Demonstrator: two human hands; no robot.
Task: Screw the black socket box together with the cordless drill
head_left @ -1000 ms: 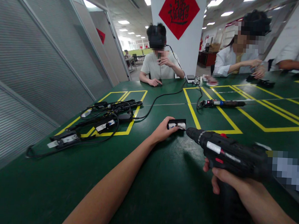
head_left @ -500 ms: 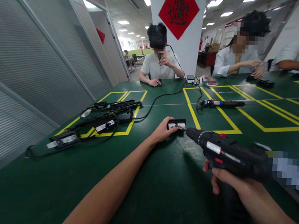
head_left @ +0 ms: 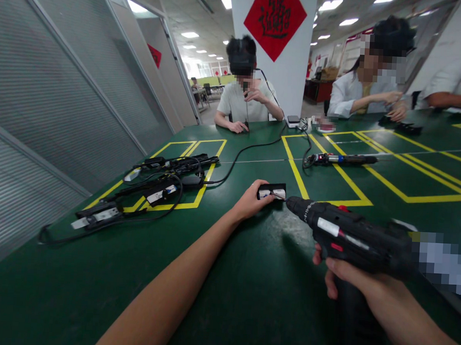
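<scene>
My left hand (head_left: 254, 200) is closed on a small black box-like part (head_left: 278, 188) with a white label on the side facing me, and steadies it on the green table (head_left: 225, 275). The fingers behind the part are hidden. In my right hand (head_left: 349, 274) is a black cordless drill (head_left: 346, 235) with red details, gripped by its handle. The drill lies level and points left. Its chuck is close to the right end of the black part, with a thin bit reaching toward the label; whether the tip touches cannot be made out.
Black adapters with cables (head_left: 168, 182) lie in a tangle at the left. A pen-shaped electric screwdriver (head_left: 345, 159) rests beyond the drill. Yellow tape (head_left: 353, 194) marks rectangles. A co-worker (head_left: 248, 99) sits opposite, another (head_left: 368, 97) at the right. A cable (head_left: 239, 155) crosses the table.
</scene>
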